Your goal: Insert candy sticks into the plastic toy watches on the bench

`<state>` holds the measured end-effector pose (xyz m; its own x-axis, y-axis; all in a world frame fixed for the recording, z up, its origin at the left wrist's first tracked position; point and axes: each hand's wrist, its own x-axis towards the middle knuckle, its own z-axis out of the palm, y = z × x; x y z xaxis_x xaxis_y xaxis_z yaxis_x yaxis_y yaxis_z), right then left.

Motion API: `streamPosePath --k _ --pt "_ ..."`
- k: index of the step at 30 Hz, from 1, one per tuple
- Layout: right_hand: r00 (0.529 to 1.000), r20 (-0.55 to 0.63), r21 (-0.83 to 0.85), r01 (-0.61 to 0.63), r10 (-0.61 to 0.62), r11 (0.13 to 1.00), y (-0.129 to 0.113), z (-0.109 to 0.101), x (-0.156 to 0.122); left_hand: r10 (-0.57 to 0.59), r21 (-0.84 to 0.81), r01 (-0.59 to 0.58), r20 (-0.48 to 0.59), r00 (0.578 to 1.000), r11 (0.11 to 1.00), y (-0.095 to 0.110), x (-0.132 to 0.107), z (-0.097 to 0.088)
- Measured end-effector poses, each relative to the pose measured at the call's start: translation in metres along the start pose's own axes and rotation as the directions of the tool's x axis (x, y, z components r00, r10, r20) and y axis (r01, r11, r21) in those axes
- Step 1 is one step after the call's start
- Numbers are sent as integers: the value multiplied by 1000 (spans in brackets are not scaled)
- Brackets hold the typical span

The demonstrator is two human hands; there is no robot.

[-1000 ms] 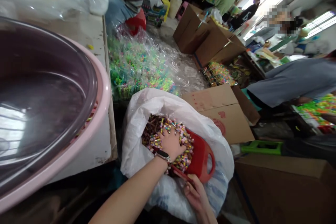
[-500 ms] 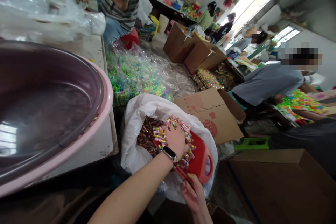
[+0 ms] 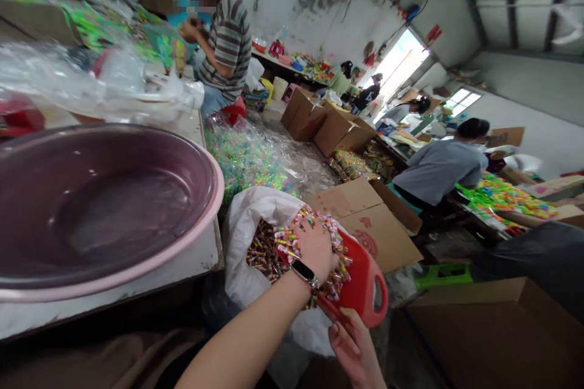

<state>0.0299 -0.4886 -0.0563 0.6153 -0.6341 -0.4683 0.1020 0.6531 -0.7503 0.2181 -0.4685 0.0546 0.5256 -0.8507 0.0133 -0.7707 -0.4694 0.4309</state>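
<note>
My left hand [image 3: 314, 249], with a watch on the wrist, lies with spread fingers on a heap of small colourful tube-like pieces [image 3: 335, 237]. They fill a red plastic basket [image 3: 365, 273] with a loop handle at its right end. My right hand [image 3: 353, 343] grips the near rim of this basket, thumb on top. Below and around it is an open white sack [image 3: 244, 219], holding more of the same small pieces with darker ends [image 3: 264, 249]. What my left palm covers is hidden.
At left a large purple-brown basin [image 3: 123, 206] with a pink rim stands on a white table [image 3: 201, 255]. A clear bag of green pieces [image 3: 246, 161] lies beyond the sack. Cardboard boxes [image 3: 497, 322] are at right. Co-workers sit around, one in a striped shirt [image 3: 230, 36].
The view has tilted up, showing more wall and ceiling. The red basket and both hands are raised slightly against the sack; my left hand remains on the heap and my right on the rim.
</note>
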Motion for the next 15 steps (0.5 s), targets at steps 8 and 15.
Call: streamPosePath --k 8,15 --pt "997 51 2 -62 62 998 -45 53 -12 -89 19 91 -88 992 996 -5 -11 -65" --pt "975 207 32 -85 76 996 -84 109 -26 -172 40 186 -235 957 982 -22 -26 -133"
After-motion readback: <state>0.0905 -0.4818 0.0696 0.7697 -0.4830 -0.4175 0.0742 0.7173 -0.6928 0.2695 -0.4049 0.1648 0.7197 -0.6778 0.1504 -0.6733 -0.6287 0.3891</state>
